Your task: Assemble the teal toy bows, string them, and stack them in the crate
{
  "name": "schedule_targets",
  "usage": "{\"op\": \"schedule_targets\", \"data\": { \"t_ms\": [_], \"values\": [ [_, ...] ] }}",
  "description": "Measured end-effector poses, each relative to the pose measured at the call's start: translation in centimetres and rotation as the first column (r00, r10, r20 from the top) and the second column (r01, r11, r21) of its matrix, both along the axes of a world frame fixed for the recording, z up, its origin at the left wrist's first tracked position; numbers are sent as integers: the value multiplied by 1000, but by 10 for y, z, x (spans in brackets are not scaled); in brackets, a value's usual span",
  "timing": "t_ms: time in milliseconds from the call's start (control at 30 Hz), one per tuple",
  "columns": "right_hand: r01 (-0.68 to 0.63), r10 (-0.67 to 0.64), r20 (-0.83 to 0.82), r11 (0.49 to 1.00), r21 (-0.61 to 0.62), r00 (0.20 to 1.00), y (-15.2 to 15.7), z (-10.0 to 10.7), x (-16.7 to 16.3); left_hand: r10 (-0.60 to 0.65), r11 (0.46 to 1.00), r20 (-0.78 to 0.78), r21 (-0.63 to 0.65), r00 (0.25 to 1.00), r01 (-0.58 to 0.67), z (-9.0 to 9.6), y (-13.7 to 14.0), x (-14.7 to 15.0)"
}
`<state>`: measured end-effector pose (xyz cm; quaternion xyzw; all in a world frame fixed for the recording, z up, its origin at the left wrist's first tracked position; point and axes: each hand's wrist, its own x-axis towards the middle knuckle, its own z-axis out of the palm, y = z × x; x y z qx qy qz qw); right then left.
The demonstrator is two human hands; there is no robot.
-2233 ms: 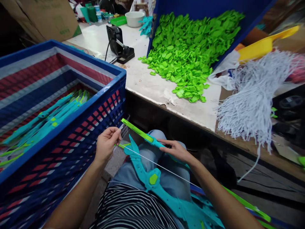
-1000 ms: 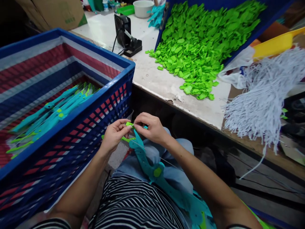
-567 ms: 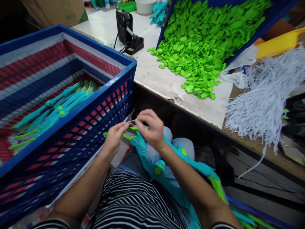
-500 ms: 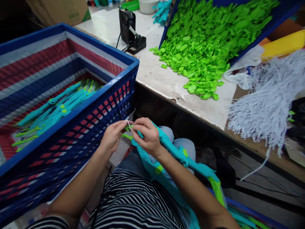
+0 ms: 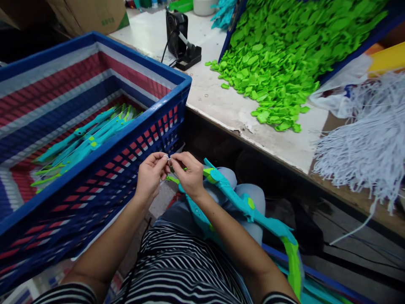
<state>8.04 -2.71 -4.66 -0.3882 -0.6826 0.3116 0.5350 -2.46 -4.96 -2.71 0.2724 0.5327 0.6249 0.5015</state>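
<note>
My left hand (image 5: 149, 176) and my right hand (image 5: 190, 174) are close together above my lap, fingertips pinched on a thin white string (image 5: 166, 156). A small loop of the string shows between the fingertips. Across my knees lies a turquoise toy bow (image 5: 236, 201) with lime-green ends, curving down to the right. Another turquoise piece (image 5: 196, 212) lies partly behind my right forearm; I cannot tell whether it is a separate bow. The fingers and right hand hide the bow's end nearest them.
On my left stands a blue crate (image 5: 133, 164) with a striped lining and several turquoise-green bows (image 5: 91, 141) inside. The worktable (image 5: 218, 101) ahead carries a heap of green plastic pieces (image 5: 272, 76), a small black fan (image 5: 177, 36) and a bundle of white strings (image 5: 363, 147) over its edge.
My fingertips have drawn closer together, and the string now forms a small loop. The right hand has turned, and the bow's upper end shows more beside it. The view has shifted slightly.
</note>
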Motion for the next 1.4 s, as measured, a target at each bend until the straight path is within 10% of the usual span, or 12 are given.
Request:
{"op": "schedule_targets", "data": {
  "t_ms": [333, 1133, 1400],
  "values": [
    [-72, 68, -32, 989, -131, 997, 3, 3, 4, -151, 980, 138, -108, 979, 167, 1, -1, -12],
    [-209, 155, 375, 972, 108, 914, 12, 22, 27, -250, 955, -48, -178, 967, 238, 21, -2, -10],
    [-198, 208, 127, 976, -85, 970, -2, 3, 30, -299, 944, -185, -199, 936, 262, 15, -11, -11]
  ]
}}
